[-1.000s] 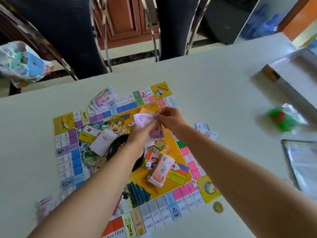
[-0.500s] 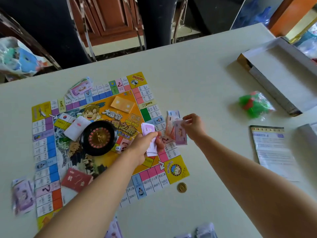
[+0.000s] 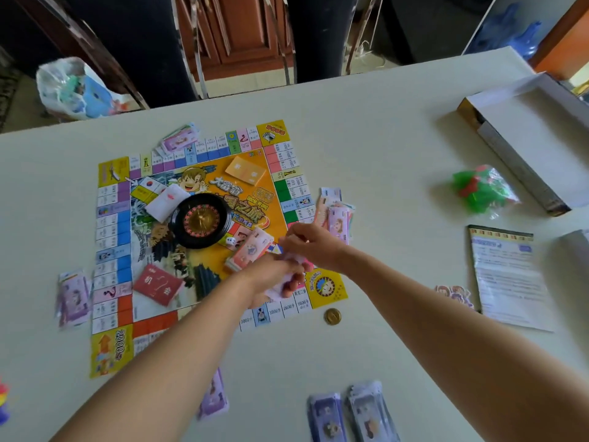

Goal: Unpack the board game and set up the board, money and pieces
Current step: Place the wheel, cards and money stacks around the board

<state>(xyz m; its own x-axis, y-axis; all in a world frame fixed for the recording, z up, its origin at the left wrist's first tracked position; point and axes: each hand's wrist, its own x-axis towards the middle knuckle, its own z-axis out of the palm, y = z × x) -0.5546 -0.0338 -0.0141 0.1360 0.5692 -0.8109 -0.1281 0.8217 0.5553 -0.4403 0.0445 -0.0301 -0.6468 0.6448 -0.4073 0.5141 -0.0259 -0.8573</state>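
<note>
The colourful game board (image 3: 114, 218) lies flat on the white table (image 3: 398, 154). On it stand a black roulette wheel (image 3: 200, 220), an orange card deck (image 3: 245, 171), a red card deck (image 3: 158, 284), a white die (image 3: 230, 241) and a pink money stack (image 3: 250, 249). My left hand (image 3: 271, 279) grips a wad of pale purple notes (image 3: 280, 290) over the board's near right corner. My right hand (image 3: 310, 242) meets it from the right and pinches the top of the wad. A money pile (image 3: 338, 212) lies by the board's right edge.
More note piles lie at the far edge (image 3: 180, 140), the left (image 3: 72, 296) and the near side (image 3: 353, 413). A gold coin (image 3: 332, 316), a bag of green and red pieces (image 3: 481, 189), a rules sheet (image 3: 506, 275) and the open box (image 3: 529, 135) sit to the right. Chairs stand beyond the table.
My right hand has left a note on the pile at the board's right edge and come back to the wad in my left hand. The view has shifted.
</note>
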